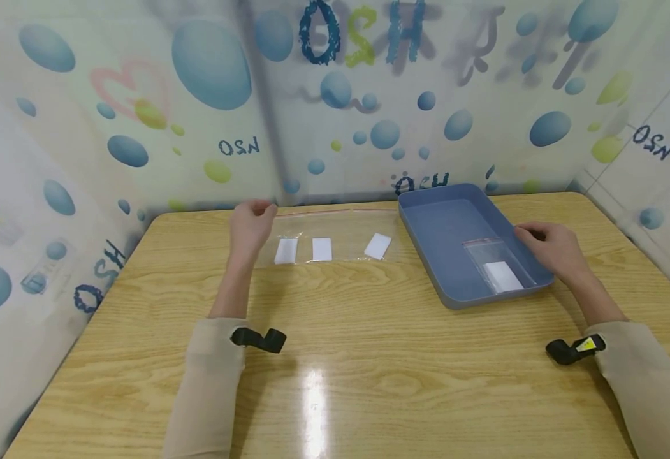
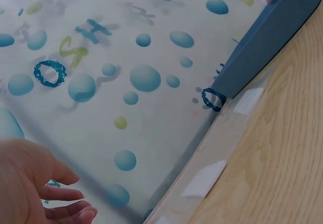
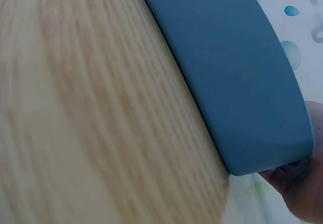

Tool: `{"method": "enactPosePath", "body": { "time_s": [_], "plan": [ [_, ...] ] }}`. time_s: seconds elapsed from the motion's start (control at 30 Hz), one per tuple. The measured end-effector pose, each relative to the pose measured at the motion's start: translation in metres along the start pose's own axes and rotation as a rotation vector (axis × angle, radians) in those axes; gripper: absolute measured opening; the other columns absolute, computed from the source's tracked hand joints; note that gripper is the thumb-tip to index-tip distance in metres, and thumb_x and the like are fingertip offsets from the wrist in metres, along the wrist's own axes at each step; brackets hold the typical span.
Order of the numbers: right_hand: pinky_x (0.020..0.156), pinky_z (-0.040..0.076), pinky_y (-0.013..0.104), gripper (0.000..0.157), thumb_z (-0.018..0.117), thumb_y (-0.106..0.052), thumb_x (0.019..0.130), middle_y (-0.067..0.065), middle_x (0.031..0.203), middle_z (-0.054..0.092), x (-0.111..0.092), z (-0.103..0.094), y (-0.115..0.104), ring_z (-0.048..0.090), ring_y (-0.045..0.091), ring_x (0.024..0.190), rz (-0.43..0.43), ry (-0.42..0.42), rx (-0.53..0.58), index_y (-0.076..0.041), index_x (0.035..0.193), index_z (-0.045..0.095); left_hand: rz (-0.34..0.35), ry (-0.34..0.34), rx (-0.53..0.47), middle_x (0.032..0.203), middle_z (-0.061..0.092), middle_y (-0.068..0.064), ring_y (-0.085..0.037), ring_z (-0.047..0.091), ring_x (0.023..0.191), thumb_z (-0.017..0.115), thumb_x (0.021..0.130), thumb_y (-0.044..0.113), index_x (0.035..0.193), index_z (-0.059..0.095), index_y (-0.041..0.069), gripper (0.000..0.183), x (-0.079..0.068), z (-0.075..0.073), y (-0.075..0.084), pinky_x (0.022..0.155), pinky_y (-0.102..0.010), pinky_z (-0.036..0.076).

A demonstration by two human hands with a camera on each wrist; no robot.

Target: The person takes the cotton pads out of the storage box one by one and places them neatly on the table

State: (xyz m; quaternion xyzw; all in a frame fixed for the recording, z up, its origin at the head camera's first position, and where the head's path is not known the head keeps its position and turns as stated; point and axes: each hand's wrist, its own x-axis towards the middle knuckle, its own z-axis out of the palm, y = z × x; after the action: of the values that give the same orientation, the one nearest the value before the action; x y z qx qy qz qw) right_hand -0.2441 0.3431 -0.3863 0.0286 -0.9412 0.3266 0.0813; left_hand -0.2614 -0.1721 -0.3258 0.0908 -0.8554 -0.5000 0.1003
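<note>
My right hand (image 1: 553,250) holds the right rim of a blue-grey plastic tray (image 1: 438,271). In the right wrist view the tray's outer wall (image 3: 227,77) hides part of that hand. A clear zip bag (image 1: 477,255) with a white card-like piece (image 1: 503,276) lies in the tray's near right corner. My left hand (image 1: 252,226) is at the left end of a row of clear zip bags (image 1: 346,223) along the table's back edge; its fingers are loosely bent and apart in the left wrist view. Three white pieces (image 1: 322,249) show in the row, the rightmost tilted.
The wood-grain table (image 1: 369,357) extends in front of the bags and tray. A patterned curtain (image 1: 335,146) with blue and green dots hangs right behind the table's back edge and along the sides. Dark straps (image 1: 258,340) sit on both sleeves.
</note>
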Motion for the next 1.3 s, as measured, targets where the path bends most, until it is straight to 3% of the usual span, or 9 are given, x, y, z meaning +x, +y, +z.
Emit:
{"method": "enactPosePath", "body": {
  "time_s": [0.17,0.33,0.57,0.97,1.3],
  "plan": [
    [0.076,0.043,0.03,0.053,0.049,-0.038,0.106,0.032,0.121,0.062,0.0,-0.001,0.0,0.059,0.043,0.107,0.009,-0.004,0.0,0.009,0.127,0.062,0.014,-0.001,-0.021,0.118,0.065,-0.019,-0.03,0.065,0.101,0.056,0.103,0.019,0.126,0.064,-0.004,0.034,-0.004,0.003,0.01,0.079,-0.031,0.051],
    [0.078,0.043,0.034,0.054,0.049,-0.038,0.106,0.033,0.122,0.061,0.0,-0.001,-0.001,0.058,0.044,0.108,0.016,-0.013,0.001,0.009,0.128,0.061,0.033,-0.033,-0.032,0.117,0.064,-0.018,-0.029,0.064,0.1,0.054,0.104,0.02,0.128,0.063,-0.004,0.035,-0.008,0.007,0.019,0.079,-0.03,0.051],
    [0.074,0.042,0.028,0.052,0.05,-0.037,0.106,0.032,0.12,0.063,0.0,-0.002,0.0,0.059,0.042,0.106,0.003,-0.002,-0.003,0.009,0.127,0.063,0.065,-0.027,-0.042,0.114,0.064,-0.017,-0.027,0.063,0.095,0.055,0.103,0.019,0.124,0.064,-0.004,0.032,-0.012,0.01,0.026,0.077,-0.03,0.051],
    [0.075,0.042,0.028,0.049,0.05,-0.033,0.107,0.033,0.119,0.063,0.0,-0.001,-0.002,0.059,0.041,0.105,-0.012,-0.002,-0.002,0.01,0.126,0.063,0.115,-0.047,-0.044,0.112,0.067,-0.016,-0.025,0.062,0.097,0.057,0.102,0.019,0.124,0.065,-0.002,0.031,-0.024,0.014,0.042,0.081,-0.033,0.052],
    [0.075,0.042,0.027,0.048,0.051,-0.032,0.107,0.033,0.119,0.063,0.001,0.001,0.002,0.059,0.042,0.105,-0.021,0.001,-0.006,0.01,0.125,0.063,0.177,-0.093,-0.027,0.111,0.067,-0.015,-0.027,0.063,0.101,0.057,0.103,0.021,0.121,0.067,-0.001,0.03,-0.038,0.026,0.052,0.084,-0.038,0.053]
  ]
}}
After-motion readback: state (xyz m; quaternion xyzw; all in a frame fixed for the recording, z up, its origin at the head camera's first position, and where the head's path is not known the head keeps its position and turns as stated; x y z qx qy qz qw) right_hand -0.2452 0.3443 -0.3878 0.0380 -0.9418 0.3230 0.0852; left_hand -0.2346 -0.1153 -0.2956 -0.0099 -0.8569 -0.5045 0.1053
